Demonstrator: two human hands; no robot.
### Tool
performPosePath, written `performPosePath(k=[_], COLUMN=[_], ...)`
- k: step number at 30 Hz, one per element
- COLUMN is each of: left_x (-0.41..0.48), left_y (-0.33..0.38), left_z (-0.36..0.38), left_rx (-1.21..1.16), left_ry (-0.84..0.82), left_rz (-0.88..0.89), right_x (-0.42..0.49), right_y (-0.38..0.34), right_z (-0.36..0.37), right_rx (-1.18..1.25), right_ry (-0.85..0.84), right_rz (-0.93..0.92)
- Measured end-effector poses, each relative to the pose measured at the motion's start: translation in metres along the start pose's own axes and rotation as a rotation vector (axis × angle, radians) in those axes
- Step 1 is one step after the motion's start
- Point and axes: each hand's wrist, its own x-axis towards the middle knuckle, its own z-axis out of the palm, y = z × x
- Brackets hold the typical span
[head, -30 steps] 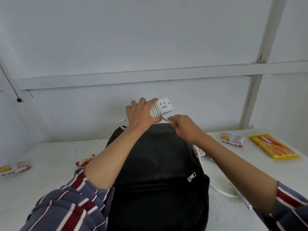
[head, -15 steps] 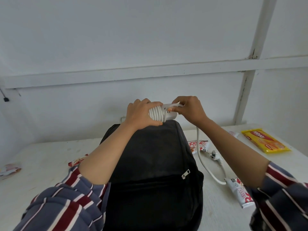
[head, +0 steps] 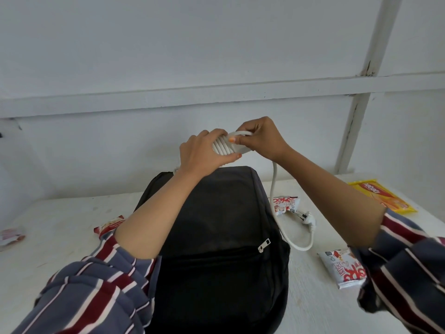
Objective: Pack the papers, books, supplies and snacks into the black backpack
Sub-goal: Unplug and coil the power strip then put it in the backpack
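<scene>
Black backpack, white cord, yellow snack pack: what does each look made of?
Black backpack: woven fabric, probably nylon or polyester, matte; it creases softly and carries a metal-looking zip pull. White cord: smooth plastic or rubber sheath, slight sheen, bending in even loops. Yellow snack pack: thin plastic film, glossy, with printed graphics and glare on its surface.
</scene>
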Motion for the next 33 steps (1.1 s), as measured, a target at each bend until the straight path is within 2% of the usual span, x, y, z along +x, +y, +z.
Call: performPosePath(k=[4,9,10,12,15,17,20,25,31,33], left_x=[0.003,0.002,0.001,0.000,-0.004,-0.007,-0.010,-0.013,-0.010,-0.009], left_y=[-0.006,-0.018,-0.019,-0.020,-0.019,-0.018,-0.020,-0.022,-0.011,-0.011], left_z=[-0.007,-0.016,-0.018,-0.021,-0.026,-0.029,-0.033,-0.043,-0.056,-0.057], left_rx=[-0.030,-0.024,-0.017,-0.010,0.007,-0.027,-0.099,-0.199,-0.325,-0.344], left_ry=[0.058,0.085,0.081,0.064,0.002,-0.046,-0.108,-0.156,-0.130,-0.115], left_rz=[-0.034,-0.090,-0.092,-0.089,-0.014,0.045,0.088,0.135,0.177,0.172], right_x=[-0.001,-0.017,-0.019,-0.019,-0.010,-0.001,0.010,0.016,0.009,0.003], right_y=[-0.015,-0.025,-0.026,-0.027,-0.031,-0.031,-0.024,-0.003,0.011,0.017], right_z=[-0.012,-0.037,-0.042,-0.049,-0.051,-0.046,-0.038,-0.025,-0.008,-0.002], right_rx=[0.053,0.163,0.171,0.149,0.030,-0.053,-0.078,0.046,0.416,0.470], right_ry=[-0.093,-0.452,-0.448,-0.326,-0.100,-0.023,0.049,0.026,-0.096,-0.141], right_rz=[0.099,0.336,0.350,0.318,0.117,0.000,-0.044,-0.040,0.134,0.172])
